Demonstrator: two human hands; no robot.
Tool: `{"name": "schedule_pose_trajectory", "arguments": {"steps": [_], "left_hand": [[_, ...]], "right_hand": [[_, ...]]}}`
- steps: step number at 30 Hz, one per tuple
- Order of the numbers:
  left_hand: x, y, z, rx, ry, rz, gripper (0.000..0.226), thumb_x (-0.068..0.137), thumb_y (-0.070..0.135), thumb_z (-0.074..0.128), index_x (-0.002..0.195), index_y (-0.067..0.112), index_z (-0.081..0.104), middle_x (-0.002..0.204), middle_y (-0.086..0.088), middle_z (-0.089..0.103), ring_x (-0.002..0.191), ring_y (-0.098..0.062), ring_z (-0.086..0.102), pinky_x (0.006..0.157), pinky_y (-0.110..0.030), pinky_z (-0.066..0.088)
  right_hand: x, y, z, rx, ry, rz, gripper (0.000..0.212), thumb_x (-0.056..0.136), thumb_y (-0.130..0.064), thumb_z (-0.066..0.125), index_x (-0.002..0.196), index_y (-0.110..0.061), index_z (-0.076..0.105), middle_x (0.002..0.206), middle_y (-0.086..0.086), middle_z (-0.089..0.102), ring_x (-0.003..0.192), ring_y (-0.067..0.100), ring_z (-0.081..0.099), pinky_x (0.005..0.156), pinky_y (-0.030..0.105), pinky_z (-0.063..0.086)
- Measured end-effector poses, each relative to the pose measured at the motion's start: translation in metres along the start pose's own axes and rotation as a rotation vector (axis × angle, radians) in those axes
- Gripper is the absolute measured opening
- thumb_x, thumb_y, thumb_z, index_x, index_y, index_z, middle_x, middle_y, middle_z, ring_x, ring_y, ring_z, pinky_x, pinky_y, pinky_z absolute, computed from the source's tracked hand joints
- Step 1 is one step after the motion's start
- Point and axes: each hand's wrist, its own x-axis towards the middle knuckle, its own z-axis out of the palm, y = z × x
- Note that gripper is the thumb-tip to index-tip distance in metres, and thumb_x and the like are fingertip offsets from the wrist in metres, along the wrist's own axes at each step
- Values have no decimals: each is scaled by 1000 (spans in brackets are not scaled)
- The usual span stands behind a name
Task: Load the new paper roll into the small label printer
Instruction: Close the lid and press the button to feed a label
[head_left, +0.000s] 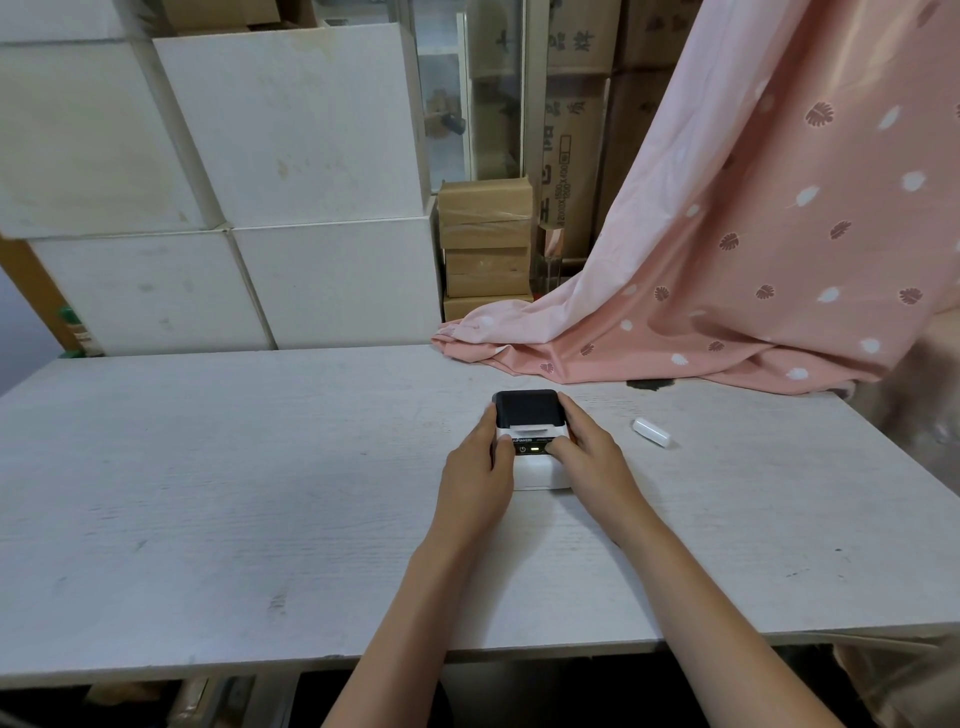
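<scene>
Printer (530, 441), small and white with a black lid, sits on the white bench (208, 493), a little right of the middle and well back from the near edge. Its lid is down, a strip of white paper shows at the slot just under the black top, and a small light glows on the front panel.

Both hands are on it. The left hand (480, 467) clasps the left side, its fingers (488, 421) reaching up along the edge of the lid and the thumb lying across the front panel's left corner. The right hand (587, 457) clasps the right side in the same way, fingers wrapped round the far right edge of the lid and the thumb resting on the front panel's right corner. So each hand is curled round the printer and grips it; the two bare forearms come up from the lower edge of the view.

A small white roll (652, 433) lies on its side on the bench, off to the right of the printer and apart from it.

A pink cloth (753, 260) with a leaf print hangs at the right and spills onto the back of the bench. Behind the bench stand large white boxes (291, 156) and a stack of brown cartons (485, 244).
</scene>
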Motion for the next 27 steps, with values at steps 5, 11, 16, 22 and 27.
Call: {"name": "schedule_pose_trajectory", "arguments": {"steps": [5, 11, 16, 22, 27], "left_hand": [[0, -1, 0, 7, 4, 9, 48, 103, 25, 36, 147, 46, 36, 107, 18, 68, 96, -4, 61, 76, -14, 42], [0, 0, 0, 8, 12, 14, 47, 103, 23, 37, 144, 46, 40, 98, 17, 68, 88, 0, 61, 71, -15, 41], [0, 1, -1, 22, 5, 16, 49, 102, 22, 37, 146, 45, 37, 105, 20, 66, 93, -1, 61, 74, -11, 41], [0, 1, 0, 24, 13, 11, 50, 102, 21, 38, 147, 42, 39, 104, 23, 63, 91, 2, 58, 76, -14, 41], [-1, 2, -1, 24, 25, 19, 47, 103, 22, 38, 148, 39, 39, 99, 35, 55, 89, 11, 55, 76, -6, 38]], "right_hand": [[0, -1, 0, 8, -2, -11, 51, 86, -24, 48, 127, -48, 66, 118, 3, 74, 115, 29, 66, 108, 49, 50], [1, 3, 0, -11, -3, -11, 51, 96, -18, 47, 133, -49, 64, 120, -6, 75, 119, 23, 67, 108, 45, 52], [2, 4, 0, -16, 0, 4, 53, 98, -20, 46, 140, -48, 62, 127, -17, 74, 122, 12, 66, 112, 45, 51], [4, 5, 0, -18, 12, 14, 53, 98, -22, 49, 141, -50, 60, 125, -16, 75, 119, 13, 68, 111, 47, 51], [3, 5, 1, -14, 17, 2, 50, 98, -23, 50, 137, -51, 62, 121, -14, 76, 116, 16, 69, 109, 48, 53]]}}
